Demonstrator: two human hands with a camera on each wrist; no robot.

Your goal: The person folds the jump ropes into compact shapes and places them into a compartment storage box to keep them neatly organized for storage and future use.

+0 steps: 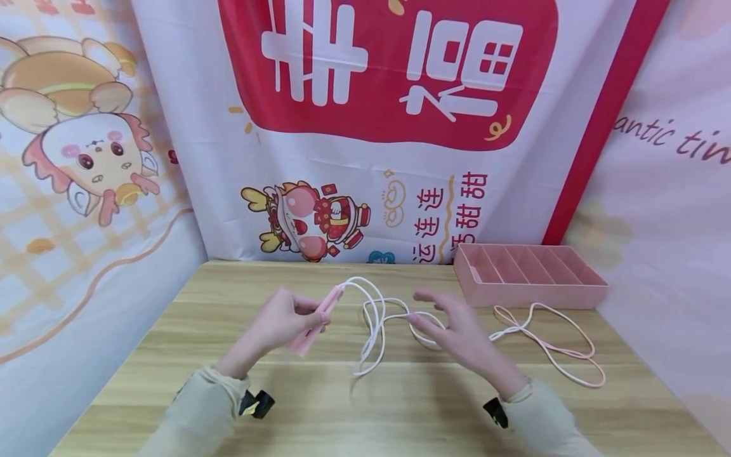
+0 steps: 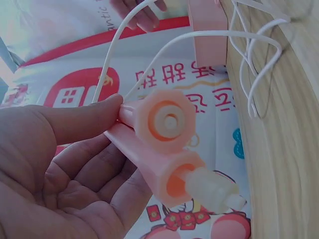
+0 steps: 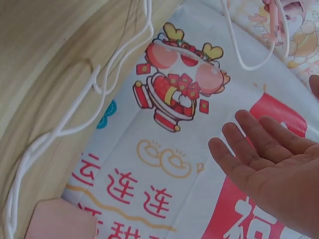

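Observation:
My left hand (image 1: 282,322) pinches two pink jump rope handles (image 1: 330,301) together between thumb and fingers, above the table's left half. In the left wrist view the handles (image 2: 169,107) lie side by side with hollow ends outward; a whitish plug (image 2: 209,189) sticks out of the lower one. From their other ends the white rope (image 2: 209,33) loops toward the right. My right hand (image 1: 465,336) is over the looped rope (image 1: 505,332), fingers spread and thumb apart. The right wrist view shows that hand (image 3: 271,164) with nothing in its grasp.
A pink divided box (image 1: 531,295) stands at the table's back right, its row of compartments facing up. Rope loops, partly pinkish, lie on the wooden table (image 1: 365,419) in front of it. Printed cloths (image 1: 200,158) hang behind and at both sides.

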